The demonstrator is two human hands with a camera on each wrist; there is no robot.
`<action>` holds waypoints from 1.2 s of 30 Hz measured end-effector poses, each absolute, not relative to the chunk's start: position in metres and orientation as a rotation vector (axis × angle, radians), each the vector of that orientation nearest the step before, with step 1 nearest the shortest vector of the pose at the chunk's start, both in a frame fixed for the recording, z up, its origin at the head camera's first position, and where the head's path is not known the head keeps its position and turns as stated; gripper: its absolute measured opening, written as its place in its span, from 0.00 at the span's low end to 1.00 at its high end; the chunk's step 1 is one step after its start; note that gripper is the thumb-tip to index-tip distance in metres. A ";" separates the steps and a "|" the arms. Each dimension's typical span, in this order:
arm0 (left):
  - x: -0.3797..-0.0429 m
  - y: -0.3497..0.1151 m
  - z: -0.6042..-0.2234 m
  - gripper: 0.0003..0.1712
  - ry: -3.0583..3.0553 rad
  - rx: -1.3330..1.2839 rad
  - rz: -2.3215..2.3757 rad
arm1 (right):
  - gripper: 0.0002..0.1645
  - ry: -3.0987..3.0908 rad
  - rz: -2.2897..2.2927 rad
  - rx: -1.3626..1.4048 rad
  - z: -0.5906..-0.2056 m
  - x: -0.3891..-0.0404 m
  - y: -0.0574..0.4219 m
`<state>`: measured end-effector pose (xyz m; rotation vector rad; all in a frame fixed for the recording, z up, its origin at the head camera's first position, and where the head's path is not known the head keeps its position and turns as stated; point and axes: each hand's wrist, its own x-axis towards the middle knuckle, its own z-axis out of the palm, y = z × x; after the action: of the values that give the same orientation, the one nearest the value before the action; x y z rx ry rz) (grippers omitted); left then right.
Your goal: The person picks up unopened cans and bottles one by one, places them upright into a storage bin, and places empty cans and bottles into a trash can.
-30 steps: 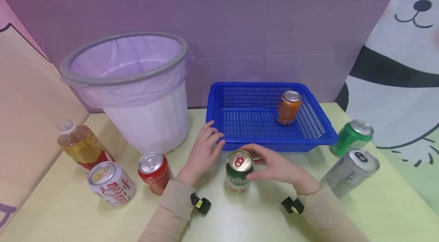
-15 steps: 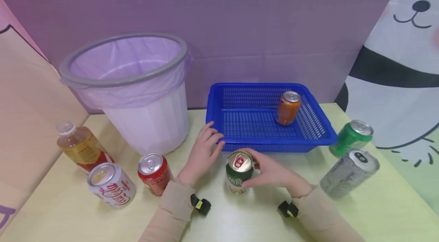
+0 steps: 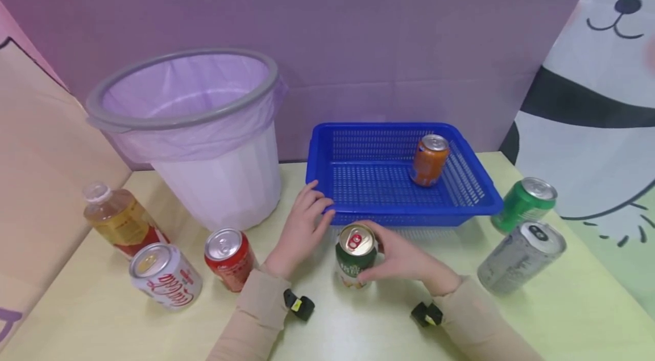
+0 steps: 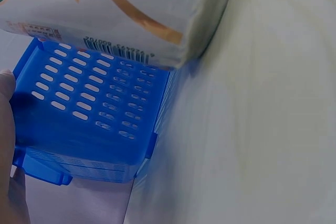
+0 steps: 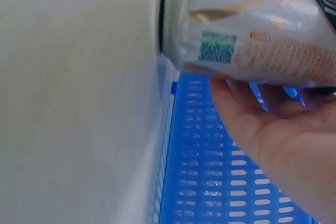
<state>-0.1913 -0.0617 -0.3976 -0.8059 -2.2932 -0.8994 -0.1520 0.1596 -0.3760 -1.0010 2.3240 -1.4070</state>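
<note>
A green and white drink can with a gold top and red pull tab stands upright in front of the blue plastic basket. Around its right side curve the fingers and thumb of my right hand, gripping it. The right wrist view shows the can's pale lower part with its printed code, and fingers behind it. My left hand lies at the basket's front left corner, fingers loosely extended against the rim. In the left wrist view that hand shows only partly, beside the basket wall.
An orange can stands inside the basket. To the left are a red can, a white Coca-Cola can, a tea-coloured bottle and a lined bin. On the right stand a green can and a silver can.
My right hand has moved left and closed around the green and white can, which stays in nearly the same spot. The left hand has stayed at the basket corner.
</note>
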 end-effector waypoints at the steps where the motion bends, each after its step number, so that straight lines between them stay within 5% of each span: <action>1: -0.191 -0.062 -0.397 0.10 -2.295 -0.804 -0.903 | 0.48 2.326 -1.411 -0.996 -0.376 -0.152 0.159; 36: -0.192 -0.062 -0.397 0.08 -2.287 -0.807 -0.914 | 0.46 2.378 -1.475 -0.936 -0.381 -0.149 0.153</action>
<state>-0.1922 -0.0618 -0.3974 -0.8072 -2.2867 -0.9142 -0.1491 0.1533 -0.3809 -0.9364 2.3782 -1.4751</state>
